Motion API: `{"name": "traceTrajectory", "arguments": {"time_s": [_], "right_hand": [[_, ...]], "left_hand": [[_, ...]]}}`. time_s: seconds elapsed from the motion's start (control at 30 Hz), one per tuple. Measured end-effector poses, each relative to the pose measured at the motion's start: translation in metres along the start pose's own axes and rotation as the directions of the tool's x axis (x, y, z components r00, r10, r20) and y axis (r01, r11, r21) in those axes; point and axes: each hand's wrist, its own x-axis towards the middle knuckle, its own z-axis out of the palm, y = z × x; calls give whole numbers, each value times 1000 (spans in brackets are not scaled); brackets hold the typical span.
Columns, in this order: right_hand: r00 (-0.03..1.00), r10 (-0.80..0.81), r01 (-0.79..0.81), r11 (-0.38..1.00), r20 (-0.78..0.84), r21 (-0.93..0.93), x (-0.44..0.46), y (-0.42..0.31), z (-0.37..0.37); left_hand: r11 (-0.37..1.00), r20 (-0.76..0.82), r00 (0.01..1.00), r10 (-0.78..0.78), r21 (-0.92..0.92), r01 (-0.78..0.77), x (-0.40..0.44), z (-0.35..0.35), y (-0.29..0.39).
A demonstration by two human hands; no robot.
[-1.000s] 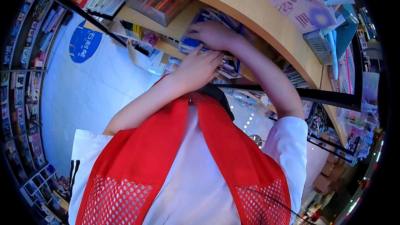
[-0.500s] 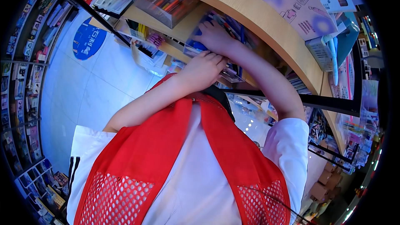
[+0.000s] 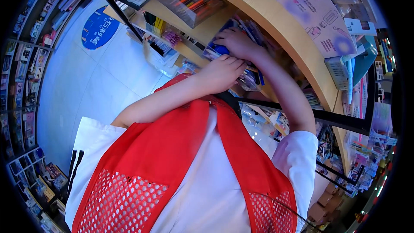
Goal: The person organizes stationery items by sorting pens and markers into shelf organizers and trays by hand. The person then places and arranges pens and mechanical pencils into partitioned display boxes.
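Note:
A clear bin of pens and small packs sits on the wooden shelf. My right hand reaches into it from the right, with its fingers partly spread over the contents beside a blue item. Nearer my body, my left hand has its fingers bent together over the bin's near side, and their tips are partly hidden. Below the fingers, slim packs show inside the bin.
The curved wooden shelf edge arches over my right forearm. Clear boxes of pens stand to the left of the bin. A black metal bar runs beneath my right forearm. A basket hangs at the right, and stocked racks line the left.
The view has shifted, so shelf and hands appear farther right. Both hands stay at the bin; my right hand's fingers have drawn slightly closer together over the blue item.

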Motion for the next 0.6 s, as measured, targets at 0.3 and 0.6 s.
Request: {"name": "traceTrajectory", "arguments": {"time_s": [0.3, 0.6], "right_hand": [[997, -57, 49, 987, 50, 153, 4, -4, -15], [997, -35, 56, 954, -76, 293, -4, 10, -18]], "left_hand": [[999, 11, 999, 46, -23, -46, -2, -1, -6], [999, -45, 998, 41, -9, -41, -6, -1, -9]]}}
